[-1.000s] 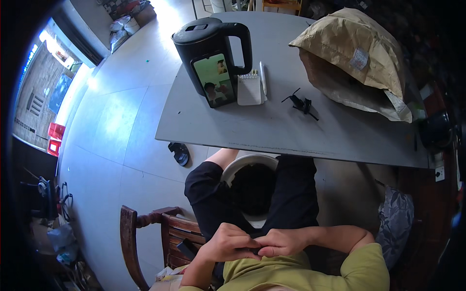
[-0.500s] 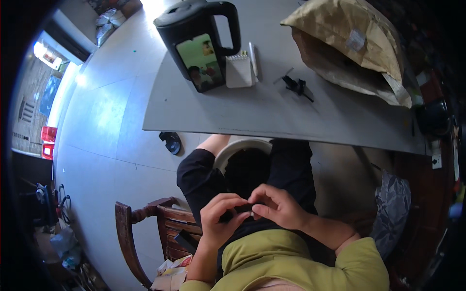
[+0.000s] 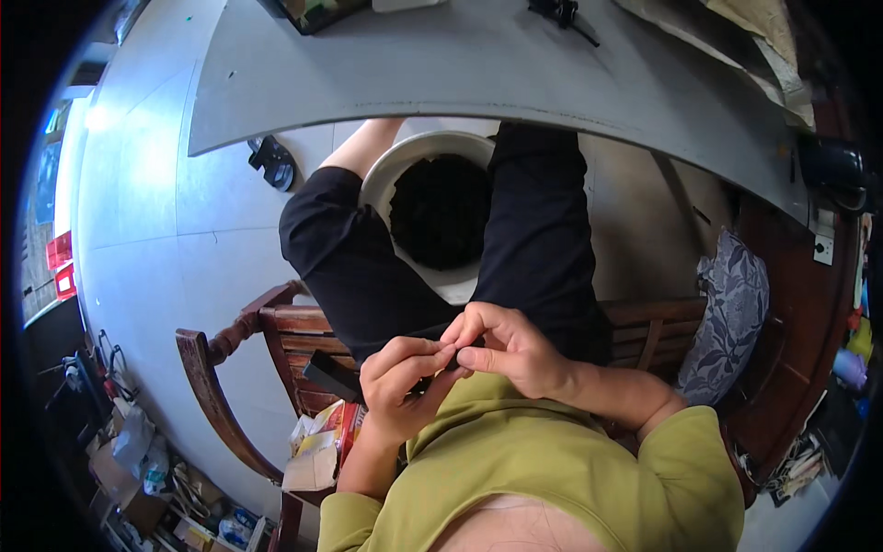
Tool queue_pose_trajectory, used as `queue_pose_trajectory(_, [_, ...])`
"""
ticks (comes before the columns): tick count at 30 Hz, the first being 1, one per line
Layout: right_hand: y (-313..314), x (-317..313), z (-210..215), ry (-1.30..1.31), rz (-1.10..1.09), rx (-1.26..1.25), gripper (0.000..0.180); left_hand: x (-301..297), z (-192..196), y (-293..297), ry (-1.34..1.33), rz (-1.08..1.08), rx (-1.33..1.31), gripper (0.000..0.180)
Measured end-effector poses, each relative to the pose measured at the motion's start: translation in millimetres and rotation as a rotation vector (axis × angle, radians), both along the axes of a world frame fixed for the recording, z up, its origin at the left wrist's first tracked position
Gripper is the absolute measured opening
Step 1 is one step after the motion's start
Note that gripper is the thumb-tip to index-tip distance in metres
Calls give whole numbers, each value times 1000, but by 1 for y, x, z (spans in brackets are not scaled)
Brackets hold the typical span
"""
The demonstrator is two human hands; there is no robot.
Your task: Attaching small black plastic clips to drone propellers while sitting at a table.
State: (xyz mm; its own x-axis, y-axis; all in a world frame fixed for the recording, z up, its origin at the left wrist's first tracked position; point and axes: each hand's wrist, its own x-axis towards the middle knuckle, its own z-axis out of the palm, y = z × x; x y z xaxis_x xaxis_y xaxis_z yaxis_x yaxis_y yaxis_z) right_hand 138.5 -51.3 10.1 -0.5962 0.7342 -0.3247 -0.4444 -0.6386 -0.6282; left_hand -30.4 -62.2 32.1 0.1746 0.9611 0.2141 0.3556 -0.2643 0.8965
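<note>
Over my lap, my left hand (image 3: 401, 379) and my right hand (image 3: 517, 351) meet with thumbs and fingertips pinched together. Between them is a small black piece (image 3: 453, 362), mostly covered by the fingers, so its kind does not show. Both hands seem to grip it. Beyond them, a round whitish tub (image 3: 454, 289) stands on the floor between my legs. A dark mass of black material (image 3: 441, 212) lies inside it, too dark to tell apart.
A grey table (image 3: 441, 78) spans the far side, with a black clip-like part (image 3: 558, 11) and a brown paper bag (image 3: 736, 41) on it. I sit on a wooden bench (image 3: 207, 396). A patterned cushion (image 3: 727, 313) leans at right; a black sandal (image 3: 274, 164) lies at left.
My view has tilted down toward my lap, so more of the tub shows and the kettle has left the picture. The hands stay together, pinching the black piece.
</note>
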Motion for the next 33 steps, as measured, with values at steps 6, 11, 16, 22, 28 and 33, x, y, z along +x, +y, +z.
queue_pose_trajectory(6, [8, -13, -4, 125, -35, -65, 6, -7, 2, 7, 50, 16, 92, 22])
queue_pose_trajectory(11, [36, 1, 13, -303, 111, 472, 7, -11, 5, 19, -34, -38, 17, 23])
queue_pose_trajectory(16, [80, 19, 107, -791, -290, 1774, 16, -16, 6, 26, -235, 102, -118, 19])
queue_pose_trajectory(22, [81, 30, 202, -915, -13, 1953, 20, -19, -6, 20, -540, 175, -330, 18])
queue_pose_trajectory(28, [55, 77, 181, -1016, -153, 2190, 24, -14, -5, 24, -519, 180, -348, 20])
queue_pose_trajectory(33, [182, 91, 70, -1423, -613, 1547, 35, -12, -12, 28, -621, 151, -358, 24])
